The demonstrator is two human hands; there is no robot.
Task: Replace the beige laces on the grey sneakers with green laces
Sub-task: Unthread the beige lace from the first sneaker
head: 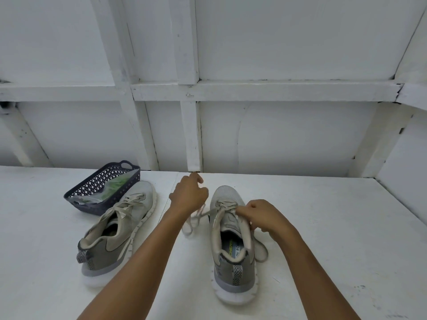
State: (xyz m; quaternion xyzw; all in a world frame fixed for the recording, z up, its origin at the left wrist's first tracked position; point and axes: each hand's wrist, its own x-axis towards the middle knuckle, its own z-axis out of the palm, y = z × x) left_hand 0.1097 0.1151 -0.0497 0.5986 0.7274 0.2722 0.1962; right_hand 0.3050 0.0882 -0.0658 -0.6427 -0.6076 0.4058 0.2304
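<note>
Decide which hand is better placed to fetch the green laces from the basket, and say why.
Left. The left hand is nearer the dark lattice plastic basket holding the bagged green laces, at the far left. The right hand pinches the beige lace on the right-hand grey mesh sneaker, farther away.

Left grey sneaker tied, right grey sneaker with beige laces undone, green laces in basket.
</note>
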